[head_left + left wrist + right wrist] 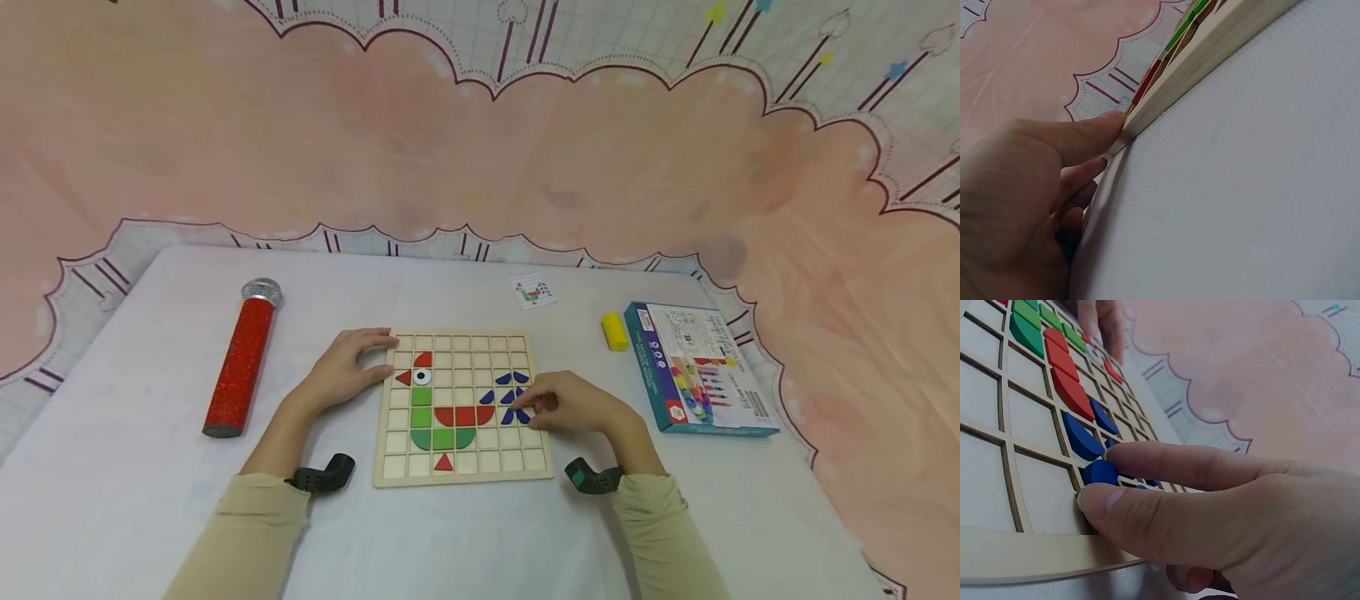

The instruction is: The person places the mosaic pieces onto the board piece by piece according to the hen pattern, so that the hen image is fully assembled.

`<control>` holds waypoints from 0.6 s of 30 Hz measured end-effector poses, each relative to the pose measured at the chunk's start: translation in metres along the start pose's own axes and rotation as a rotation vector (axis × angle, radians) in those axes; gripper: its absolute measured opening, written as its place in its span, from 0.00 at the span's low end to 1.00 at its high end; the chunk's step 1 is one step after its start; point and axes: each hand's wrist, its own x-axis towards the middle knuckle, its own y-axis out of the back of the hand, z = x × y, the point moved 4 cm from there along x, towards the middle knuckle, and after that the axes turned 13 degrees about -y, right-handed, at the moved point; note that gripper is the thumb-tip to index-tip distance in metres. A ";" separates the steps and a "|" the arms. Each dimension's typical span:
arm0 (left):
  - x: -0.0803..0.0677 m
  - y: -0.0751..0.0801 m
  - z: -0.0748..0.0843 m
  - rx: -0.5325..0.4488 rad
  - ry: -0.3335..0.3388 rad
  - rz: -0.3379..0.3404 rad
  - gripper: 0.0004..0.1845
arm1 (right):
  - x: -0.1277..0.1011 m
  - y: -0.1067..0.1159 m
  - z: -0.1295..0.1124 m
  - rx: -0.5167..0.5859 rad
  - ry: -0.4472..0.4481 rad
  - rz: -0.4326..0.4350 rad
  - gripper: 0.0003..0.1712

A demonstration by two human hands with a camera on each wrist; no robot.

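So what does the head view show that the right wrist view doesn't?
Only the head view shows the red tube, yellow block, blue box, card and the full rooster pattern. Only the right wrist view shows the right hand's fingers pinching a blue piece at close range. Both show the wooden grid board, its coloured pieces and the left hand at its edge.

The left hand (347, 369) is laid flat, fingers straight and extended rightward. The right hand (573, 403) is curled, thumb and forefinger pinched together.
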 end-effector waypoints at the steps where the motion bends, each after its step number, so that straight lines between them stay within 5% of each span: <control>1: 0.001 0.000 0.000 0.003 0.001 0.000 0.25 | 0.000 0.001 0.000 -0.001 -0.001 0.002 0.15; 18: 0.003 -0.001 0.000 0.012 0.000 -0.013 0.25 | -0.002 0.006 0.000 0.010 -0.026 0.022 0.08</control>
